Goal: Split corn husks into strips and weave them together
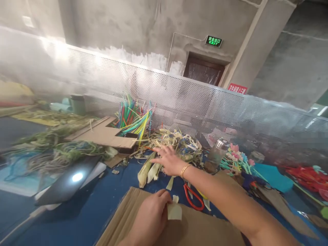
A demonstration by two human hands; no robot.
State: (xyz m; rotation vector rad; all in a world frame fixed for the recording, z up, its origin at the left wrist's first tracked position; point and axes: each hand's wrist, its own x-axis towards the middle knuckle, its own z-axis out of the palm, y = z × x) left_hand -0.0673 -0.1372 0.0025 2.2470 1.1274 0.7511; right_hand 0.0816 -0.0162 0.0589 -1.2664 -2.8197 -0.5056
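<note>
One grey concrete wall (pixel 123 27) rises far beyond the cardboard sheet (pixel 202 229), which we take as our landmark. Between the two, a long perforated metal screen (pixel 159 92) runs along our dark blue bench (pixel 105 198). The sheet itself lies nearest us, ridged along its left side. Well to its left we see a dark panel (pixel 61 188) with a bright glare on it; beyond and to the left lies a notched cardboard piece (pixel 102 135).

High beyond the sheet hangs a green-lit exit sign (pixel 214 41), on which we read 安全出口 and EXIT; lower and farther right, a red notice (pixel 237 89) bears white characters too blurred for us to read.

Beyond the sheet we have a heap of dry strips (pixel 189 150), with coloured stems (pixel 138 124) behind it to the left. Our right hand (pixel 167 160) reaches past the sheet, fingers spread wide above pale husks (pixel 146 174). Our left hand (pixel 152 212) rests on the sheet, curled narrow; we cannot tell whether it grips the pale scrap (pixel 174 212) touching it. Beyond the sheet to the right stands a silver-lidded jar (pixel 217 152); a red loop handle (pixel 186 195) lies just past its far edge. Smallest is the gold bracelet (pixel 183 171) on our right wrist.
</note>
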